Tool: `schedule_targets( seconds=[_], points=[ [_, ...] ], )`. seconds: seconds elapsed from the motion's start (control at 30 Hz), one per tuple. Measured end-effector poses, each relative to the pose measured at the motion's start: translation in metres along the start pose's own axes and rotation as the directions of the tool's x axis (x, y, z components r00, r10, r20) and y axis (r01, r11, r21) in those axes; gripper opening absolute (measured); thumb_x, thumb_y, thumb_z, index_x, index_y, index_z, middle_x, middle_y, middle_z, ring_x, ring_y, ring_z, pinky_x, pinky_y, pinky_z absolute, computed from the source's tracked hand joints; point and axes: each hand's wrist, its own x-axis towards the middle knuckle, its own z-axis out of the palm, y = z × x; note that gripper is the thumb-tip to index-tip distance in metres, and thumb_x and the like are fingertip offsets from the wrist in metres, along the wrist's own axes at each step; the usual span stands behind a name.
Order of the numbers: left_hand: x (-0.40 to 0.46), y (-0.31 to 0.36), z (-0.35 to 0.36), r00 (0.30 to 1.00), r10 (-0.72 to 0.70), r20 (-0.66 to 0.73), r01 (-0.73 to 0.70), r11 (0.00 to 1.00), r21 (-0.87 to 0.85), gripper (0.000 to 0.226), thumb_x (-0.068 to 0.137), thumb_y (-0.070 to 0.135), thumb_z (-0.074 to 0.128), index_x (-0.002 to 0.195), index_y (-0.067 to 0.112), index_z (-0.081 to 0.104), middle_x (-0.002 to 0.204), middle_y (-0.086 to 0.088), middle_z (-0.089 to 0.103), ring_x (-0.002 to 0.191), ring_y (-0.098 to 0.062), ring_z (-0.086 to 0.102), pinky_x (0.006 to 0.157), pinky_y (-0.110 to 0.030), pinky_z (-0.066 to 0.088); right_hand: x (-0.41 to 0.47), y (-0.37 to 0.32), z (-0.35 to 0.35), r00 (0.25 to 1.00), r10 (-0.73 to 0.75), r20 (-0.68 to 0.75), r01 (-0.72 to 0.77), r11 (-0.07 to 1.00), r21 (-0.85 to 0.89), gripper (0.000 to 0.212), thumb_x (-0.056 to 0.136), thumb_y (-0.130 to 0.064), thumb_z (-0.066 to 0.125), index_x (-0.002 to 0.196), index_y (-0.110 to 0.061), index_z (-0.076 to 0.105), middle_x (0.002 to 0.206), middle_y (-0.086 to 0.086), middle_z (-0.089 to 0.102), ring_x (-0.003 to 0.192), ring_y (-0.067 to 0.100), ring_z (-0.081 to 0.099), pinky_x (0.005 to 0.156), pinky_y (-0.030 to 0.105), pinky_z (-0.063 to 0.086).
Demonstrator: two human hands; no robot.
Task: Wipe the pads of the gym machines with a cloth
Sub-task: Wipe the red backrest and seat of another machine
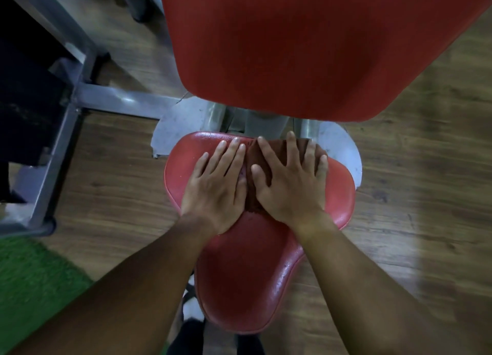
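Cloth (255, 165) lies on the red seat pad (239, 274), pressed flat under both hands' (215, 187) (290, 187) fully spread grip.

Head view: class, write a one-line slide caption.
Both hands press a dark cloth flat on the red seat pad.

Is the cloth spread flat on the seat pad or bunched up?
Spread flat: the cloth lies pressed on the seat pad under the right hand, the left hand beside it.

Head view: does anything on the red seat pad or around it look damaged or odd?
The pale base plate under the red vinyl seat pad has a chipped, jagged left edge. Both hands, left hand and right hand, press the dark red cloth flat; nothing else stands out.
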Motion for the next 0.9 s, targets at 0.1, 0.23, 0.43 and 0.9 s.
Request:
schedule_targets(
  seconds=[0.1, 0.23, 0.43, 0.9],
  points=[
    [-0.004, -0.003, 0.001, 1.000, 0.010, -0.012, -0.010, 1.000, -0.016, 0.065, 0.097, 0.041, 0.008, 0.159, 0.020, 0.009, 0.166, 0.005, 0.004, 0.153, -0.011, -0.001, 0.124, -0.039, 0.004, -0.032, -0.002, 0.008, 0.997, 0.020, -0.075, -0.024, 0.999, -0.045, 0.064, 0.095, -0.063, 0.020, 0.156, -0.041, 0.020, 0.166, 0.010, 0.017, 0.151, 0.044, 0.008, 0.118, 0.063, 0.013],
    [0.001, 0.000, 0.004, 0.999, -0.015, -0.049, 0.014, 1.000, -0.020, 0.062, 0.098, 0.039, 0.016, 0.157, 0.018, 0.020, 0.165, 0.002, 0.014, 0.152, -0.014, 0.009, 0.122, -0.039, 0.008, 0.001, 0.010, 0.003, 0.999, -0.003, -0.048, 0.000, 0.997, -0.074, 0.066, 0.094, -0.064, 0.019, 0.154, -0.038, 0.026, 0.161, 0.008, 0.031, 0.147, 0.042, 0.023, 0.116, 0.062, 0.019],
    [-0.003, -0.006, 0.007, 0.996, 0.024, -0.082, -0.027, 0.999, -0.033, 0.060, 0.099, 0.035, 0.021, 0.156, 0.016, 0.025, 0.164, 0.000, 0.020, 0.152, -0.017, 0.016, 0.122, -0.043, 0.016, -0.011, -0.009, 0.007, 0.993, 0.031, -0.115, -0.040, 0.996, -0.077, 0.064, 0.096, -0.060, 0.023, 0.154, -0.033, 0.030, 0.158, 0.006, 0.035, 0.147, 0.039, 0.023, 0.116, 0.062, 0.018],
    [-0.001, -0.003, 0.008, 0.989, 0.025, -0.147, -0.029, 0.999, -0.022, 0.059, 0.098, 0.032, 0.027, 0.154, 0.014, 0.032, 0.162, -0.003, 0.028, 0.150, -0.019, 0.022, 0.120, -0.044, 0.019, -0.066, 0.004, 0.020, 0.994, -0.013, -0.112, 0.014, 1.000, 0.001, 0.060, 0.093, -0.069, 0.030, 0.150, -0.052, 0.026, 0.165, -0.001, 0.020, 0.151, 0.045, 0.009, 0.115, 0.067, 0.015]
  ],
)
